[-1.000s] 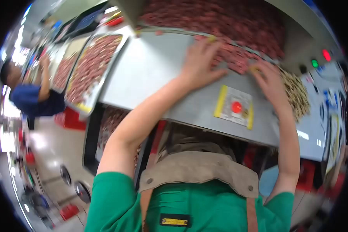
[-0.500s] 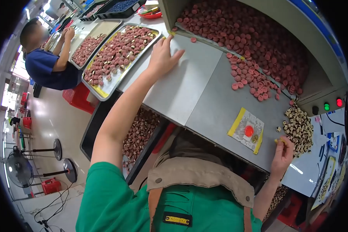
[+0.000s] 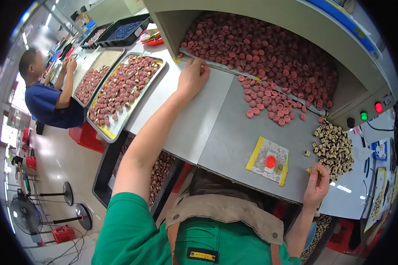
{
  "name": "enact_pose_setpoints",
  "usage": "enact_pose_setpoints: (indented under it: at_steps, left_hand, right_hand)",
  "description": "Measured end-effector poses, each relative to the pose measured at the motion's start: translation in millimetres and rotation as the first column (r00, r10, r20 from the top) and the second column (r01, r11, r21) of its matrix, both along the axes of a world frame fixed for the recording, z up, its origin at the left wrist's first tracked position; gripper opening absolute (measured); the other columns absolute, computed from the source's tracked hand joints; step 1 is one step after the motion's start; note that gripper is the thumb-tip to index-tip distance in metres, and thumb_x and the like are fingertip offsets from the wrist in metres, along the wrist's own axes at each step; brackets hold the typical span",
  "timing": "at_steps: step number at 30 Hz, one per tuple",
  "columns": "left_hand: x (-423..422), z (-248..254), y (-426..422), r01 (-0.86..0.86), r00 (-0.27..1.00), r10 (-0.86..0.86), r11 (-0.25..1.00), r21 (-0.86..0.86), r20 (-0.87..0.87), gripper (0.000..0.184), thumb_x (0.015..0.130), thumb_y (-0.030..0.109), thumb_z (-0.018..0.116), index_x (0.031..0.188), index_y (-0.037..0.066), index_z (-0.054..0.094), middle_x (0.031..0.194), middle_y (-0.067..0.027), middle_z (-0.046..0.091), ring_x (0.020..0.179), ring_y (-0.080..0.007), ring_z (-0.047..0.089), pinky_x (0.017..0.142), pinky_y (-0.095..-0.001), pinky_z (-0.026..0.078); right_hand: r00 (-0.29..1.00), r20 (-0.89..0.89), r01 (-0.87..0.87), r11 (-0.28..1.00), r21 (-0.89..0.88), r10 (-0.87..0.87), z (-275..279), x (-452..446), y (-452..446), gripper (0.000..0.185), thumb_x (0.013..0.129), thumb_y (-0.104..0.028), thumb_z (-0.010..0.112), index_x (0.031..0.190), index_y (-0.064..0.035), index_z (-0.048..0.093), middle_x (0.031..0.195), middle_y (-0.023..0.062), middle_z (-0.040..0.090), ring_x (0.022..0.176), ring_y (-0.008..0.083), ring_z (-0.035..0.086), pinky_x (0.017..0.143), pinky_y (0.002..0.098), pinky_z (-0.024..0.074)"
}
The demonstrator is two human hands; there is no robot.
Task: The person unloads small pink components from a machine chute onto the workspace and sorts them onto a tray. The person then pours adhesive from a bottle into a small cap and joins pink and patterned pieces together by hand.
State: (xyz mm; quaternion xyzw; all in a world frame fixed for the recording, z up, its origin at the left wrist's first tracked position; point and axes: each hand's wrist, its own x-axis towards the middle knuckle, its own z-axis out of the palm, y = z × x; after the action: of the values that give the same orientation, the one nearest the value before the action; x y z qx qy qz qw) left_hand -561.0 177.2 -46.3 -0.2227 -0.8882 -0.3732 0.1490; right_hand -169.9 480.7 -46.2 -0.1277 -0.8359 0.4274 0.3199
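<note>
The cream-and-dark pieces (image 3: pixel 336 148) lie heaped at the right end of the surface (image 3: pixel 225 132), with one stray piece (image 3: pixel 307 153) just apart from the heap. Beside them is the right hand (image 3: pixel 316 187), thumb and fingers drawn close together, something yellow at the tips; whether a piece is pinched there I cannot tell. Such small pieces probably call for a light fingertip pinch, one at a time, with the wrist kept clear of the heap so nothing scatters.

Near the right hand lies a yellow-edged pad (image 3: pixel 255 154) carrying a red disc (image 3: pixel 270 161). Farther off, loose pinkish discs (image 3: pixel 269 101) spread below the bin's front lip. The left hand (image 3: pixel 192 80) is near that lip, fingers curled; its contents are unclear.

Compared with half a second ago, the left hand has gone from spread to curled, while the right hand stays beside the heap.
</note>
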Motion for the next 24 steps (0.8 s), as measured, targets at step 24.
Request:
enact_pose_setpoints:
  at_steps: [24]
  left_hand:
    - [68.2, 16.6, -164.8, -0.57, 0.809, 0.384, 0.701, -0.429, -0.445, 0.027, 0.087, 0.024, 0.072, 0.111, 0.014, 0.066, 0.107, -0.0069, 0.062, 0.103, -0.0291, 0.058, 0.088, -0.0442, 0.043]
  right_hand:
    - [0.969, 0.109, -0.225, 0.974, 0.007, 0.223, 11.5, -1.3, -5.2, 0.013, 0.093, 0.0, 0.062, 0.107, 0.0001, 0.063, 0.09, 0.0075, 0.061, 0.078, 0.0149, 0.058, 0.072, 0.0257, 0.0469]
